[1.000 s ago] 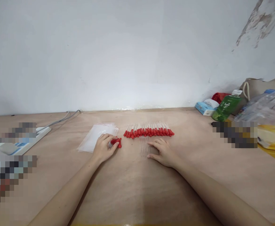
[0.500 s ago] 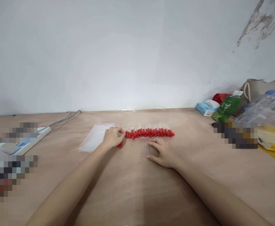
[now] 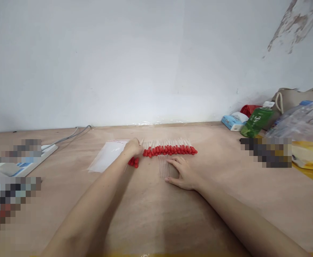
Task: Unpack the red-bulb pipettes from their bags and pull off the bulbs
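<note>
A row of droppers with red bulbs (image 3: 169, 150) lies on the table, their pale thin tubes pointing to the wall. My left hand (image 3: 133, 147) is at the row's left end, fingers closed around the pale tip of a dropper; the fingers partly hide it. Several more red bulbs (image 3: 134, 162) lie just below that wrist. In front of the row is a set of clear thin tubes (image 3: 163, 166), side by side. My right hand (image 3: 183, 174) rests at their right edge, thumb and forefinger apart, fingertips at the tubes.
A white plastic bag (image 3: 108, 157) lies flat left of the row. A power strip (image 3: 35, 160) with a grey cable (image 3: 73, 134) is further left. At the back right stand a tissue pack (image 3: 231, 122), a green bottle (image 3: 256, 121) and plastic bags (image 3: 303, 121).
My left hand has moved slightly away from me and to the left, uncovering more loose red bulbs below it. My right hand stays in nearly the same place.
</note>
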Demonstrator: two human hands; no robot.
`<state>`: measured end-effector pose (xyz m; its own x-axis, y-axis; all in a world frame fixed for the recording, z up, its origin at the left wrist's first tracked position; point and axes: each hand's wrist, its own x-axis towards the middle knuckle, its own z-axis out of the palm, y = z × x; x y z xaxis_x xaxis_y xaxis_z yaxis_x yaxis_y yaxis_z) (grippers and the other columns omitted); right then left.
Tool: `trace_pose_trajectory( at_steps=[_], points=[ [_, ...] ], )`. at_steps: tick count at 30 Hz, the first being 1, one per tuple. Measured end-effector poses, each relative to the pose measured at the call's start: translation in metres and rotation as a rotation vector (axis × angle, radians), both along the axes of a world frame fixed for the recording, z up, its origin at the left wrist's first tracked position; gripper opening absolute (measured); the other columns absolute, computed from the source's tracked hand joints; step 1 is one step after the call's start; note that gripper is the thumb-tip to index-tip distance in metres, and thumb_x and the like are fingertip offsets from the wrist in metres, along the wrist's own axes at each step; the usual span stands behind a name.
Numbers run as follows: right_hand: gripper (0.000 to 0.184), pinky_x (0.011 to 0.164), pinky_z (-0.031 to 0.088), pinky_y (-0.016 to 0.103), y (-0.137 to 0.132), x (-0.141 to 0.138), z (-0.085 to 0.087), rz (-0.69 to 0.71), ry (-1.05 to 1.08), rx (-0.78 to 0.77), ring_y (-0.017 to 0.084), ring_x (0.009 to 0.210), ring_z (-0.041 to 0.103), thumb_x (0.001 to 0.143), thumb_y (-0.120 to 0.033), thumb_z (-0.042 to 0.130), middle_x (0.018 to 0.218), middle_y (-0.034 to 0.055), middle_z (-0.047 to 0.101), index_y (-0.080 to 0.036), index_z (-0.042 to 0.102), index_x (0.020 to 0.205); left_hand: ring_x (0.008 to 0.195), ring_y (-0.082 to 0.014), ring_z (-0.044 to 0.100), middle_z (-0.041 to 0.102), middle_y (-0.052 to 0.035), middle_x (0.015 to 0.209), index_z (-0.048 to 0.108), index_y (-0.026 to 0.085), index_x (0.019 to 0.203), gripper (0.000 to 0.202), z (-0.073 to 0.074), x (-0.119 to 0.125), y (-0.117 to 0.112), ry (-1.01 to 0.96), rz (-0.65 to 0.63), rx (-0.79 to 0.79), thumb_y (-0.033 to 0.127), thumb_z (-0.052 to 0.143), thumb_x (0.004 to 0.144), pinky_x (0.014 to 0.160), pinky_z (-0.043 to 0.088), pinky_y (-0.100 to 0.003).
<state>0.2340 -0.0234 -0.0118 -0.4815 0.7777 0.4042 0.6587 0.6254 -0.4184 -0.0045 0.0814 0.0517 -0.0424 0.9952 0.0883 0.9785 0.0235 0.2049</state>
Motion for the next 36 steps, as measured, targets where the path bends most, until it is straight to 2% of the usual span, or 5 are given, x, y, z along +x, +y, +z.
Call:
trace_pose_trajectory(
  at_steps=[4,9,14,20,36],
  points=[
    [0.072,0.095,0.035,0.043,0.001,0.0,-0.003,-0.016,0.042,0.026,0.027,0.121,0.034,0.07,-0.053,0.058,0.133,0.0125,0.031,-0.024,0.033,0.132,0.093,-0.0247,0.058,0.054,-0.0144,0.11,0.046,0.017,0.11,0.027,0.003,-0.005,-0.032,0.008,-0.079,0.284,0.019,0.036,0.085,0.073,0.044,-0.035],
    [0.084,0.098,0.033,0.043,-0.002,-0.002,0.0,-0.267,0.235,0.31,0.027,0.126,0.027,0.073,-0.051,0.055,0.138,0.0146,0.023,-0.02,0.013,0.139,0.086,-0.0158,0.057,0.057,-0.0054,0.093,0.049,0.019,0.1,0.016,-0.03,-0.002,-0.079,-0.175,-0.565,0.663,0.021,0.041,0.086,0.074,0.047,-0.026],
    [0.05,0.098,0.024,0.046,-0.007,-0.002,0.004,-0.163,0.077,0.496,0.024,0.11,0.045,0.076,-0.044,0.056,0.121,0.0092,0.05,-0.025,0.048,0.121,0.086,-0.0142,0.056,0.057,-0.005,0.091,0.05,0.018,0.101,0.017,-0.057,0.017,-0.102,-0.217,-0.805,0.654,0.016,0.043,0.085,0.075,0.048,-0.026],
    [0.018,0.098,0.017,0.046,-0.004,-0.007,0.001,-0.069,-0.052,0.497,0.013,0.076,0.052,0.085,-0.029,0.048,0.072,-0.0015,0.063,-0.026,0.062,0.096,0.083,-0.0128,0.056,0.056,-0.0051,0.09,0.051,0.018,0.103,0.02,-0.062,0.027,-0.105,-0.236,-0.855,0.7,0.014,0.044,0.085,0.072,0.049,-0.024],
    [0.022,0.088,0.024,0.039,-0.016,-0.002,0.006,0.014,-0.077,0.403,0.014,0.069,0.046,0.086,-0.027,0.043,0.061,-0.0009,0.057,-0.025,0.065,0.084,0.067,-0.0143,0.05,0.061,-0.0024,0.069,0.061,0.018,0.081,0.02,-0.051,0.024,-0.11,0.009,-0.857,0.623,0.028,0.045,0.087,0.064,0.031,-0.03]
  ],
)
